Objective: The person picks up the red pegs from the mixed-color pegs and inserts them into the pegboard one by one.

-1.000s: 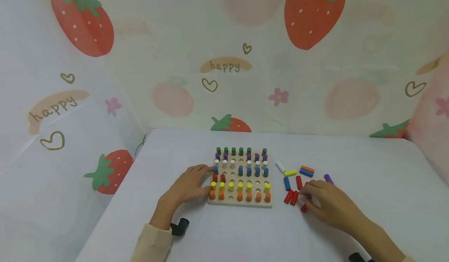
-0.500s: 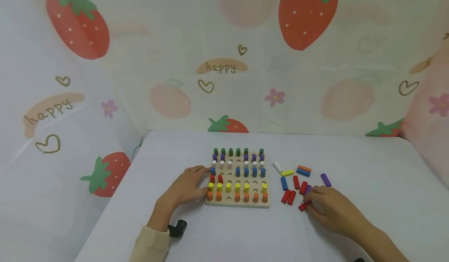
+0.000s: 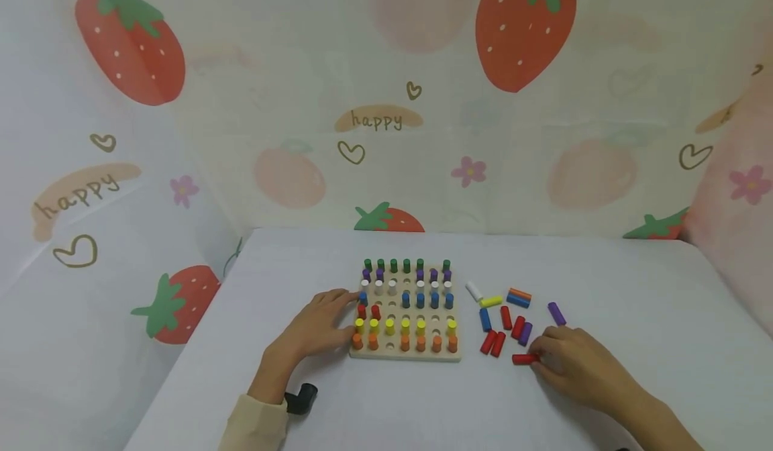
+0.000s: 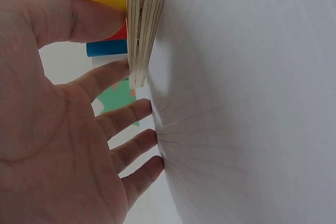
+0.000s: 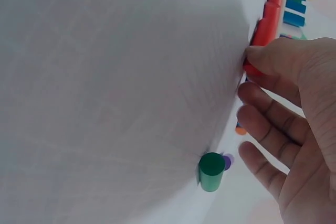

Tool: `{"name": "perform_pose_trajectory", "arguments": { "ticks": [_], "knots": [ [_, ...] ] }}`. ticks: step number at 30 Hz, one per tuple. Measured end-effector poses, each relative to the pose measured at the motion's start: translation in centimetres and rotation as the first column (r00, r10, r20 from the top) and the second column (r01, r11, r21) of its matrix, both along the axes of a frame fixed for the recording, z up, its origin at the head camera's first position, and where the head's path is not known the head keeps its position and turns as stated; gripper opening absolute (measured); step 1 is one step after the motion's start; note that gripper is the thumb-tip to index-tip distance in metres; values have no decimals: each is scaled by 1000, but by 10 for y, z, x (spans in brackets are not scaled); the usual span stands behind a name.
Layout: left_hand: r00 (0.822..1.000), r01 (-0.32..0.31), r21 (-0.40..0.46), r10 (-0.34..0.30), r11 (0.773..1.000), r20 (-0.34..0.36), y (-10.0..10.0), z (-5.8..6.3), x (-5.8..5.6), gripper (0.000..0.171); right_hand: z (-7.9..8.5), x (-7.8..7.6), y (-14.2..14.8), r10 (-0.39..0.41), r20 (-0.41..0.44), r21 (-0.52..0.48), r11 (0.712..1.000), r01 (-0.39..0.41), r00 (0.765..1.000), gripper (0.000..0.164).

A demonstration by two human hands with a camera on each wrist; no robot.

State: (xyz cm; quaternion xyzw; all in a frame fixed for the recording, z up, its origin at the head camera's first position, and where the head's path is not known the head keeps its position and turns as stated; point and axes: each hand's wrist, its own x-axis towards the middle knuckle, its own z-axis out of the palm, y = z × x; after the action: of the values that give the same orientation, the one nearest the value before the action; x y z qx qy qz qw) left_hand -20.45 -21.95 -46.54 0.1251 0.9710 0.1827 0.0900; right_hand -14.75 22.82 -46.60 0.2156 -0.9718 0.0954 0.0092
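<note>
A wooden pegboard (image 3: 406,357) carries rows of coloured pegs. My left hand (image 3: 317,323) rests against its left side, with thumb and index finger at the board's edge; in the left wrist view the other fingertips touch the white cloth (image 4: 236,145). To the right of the board, my right hand (image 3: 574,364) pinches one end of a red peg (image 3: 523,359) between thumb and index finger. That peg lies sideways, close to the cloth. Just behind the fingers lie a purple peg (image 3: 526,333) and another red peg (image 3: 518,327).
More loose pegs lie past the right hand: a white peg (image 3: 474,291), a yellow peg (image 3: 491,302), an orange peg (image 3: 520,293) and several others. A green peg (image 5: 211,171) shows in the right wrist view. Behind the table hangs a strawberry-print cloth (image 3: 386,176).
The red peg at my right fingertips has turned from slanted to lying sideways. My right hand has drawn back slightly, uncovering the purple peg. My left hand stays at the board.
</note>
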Motion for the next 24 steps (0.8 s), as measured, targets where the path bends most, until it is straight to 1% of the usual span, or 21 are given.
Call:
{"name": "perform_pose_trajectory", "arguments": {
  "ticks": [5, 8, 13, 18, 24],
  "knots": [
    [1000, 17, 6, -17, 1000, -5, -2, -1, -1, 68, 0, 1, 2, -2, -4, 13, 1000, 2, 1000, 15],
    [1000, 19, 2, -19, 1000, -14, -2, -2, -2, 68, 1, -1, 4, 11, -6, 7, 1000, -11, 1000, 15],
    [1000, 13, -3, -13, 1000, -12, -2, -1, -2, 68, 6, 1, 4, 24, -11, -19, 1000, -24, 1000, 16],
    [1000, 8, -7, -8, 1000, -9, -2, -2, -2, 68, 11, 3, 3, 26, -15, -22, 999, -27, 1000, 19],
    [1000, 6, -2, -6, 1000, -9, -2, -2, -2, 68, 18, 2, 0, 27, 5, -29, 999, -27, 1000, 22]
  ]
}}
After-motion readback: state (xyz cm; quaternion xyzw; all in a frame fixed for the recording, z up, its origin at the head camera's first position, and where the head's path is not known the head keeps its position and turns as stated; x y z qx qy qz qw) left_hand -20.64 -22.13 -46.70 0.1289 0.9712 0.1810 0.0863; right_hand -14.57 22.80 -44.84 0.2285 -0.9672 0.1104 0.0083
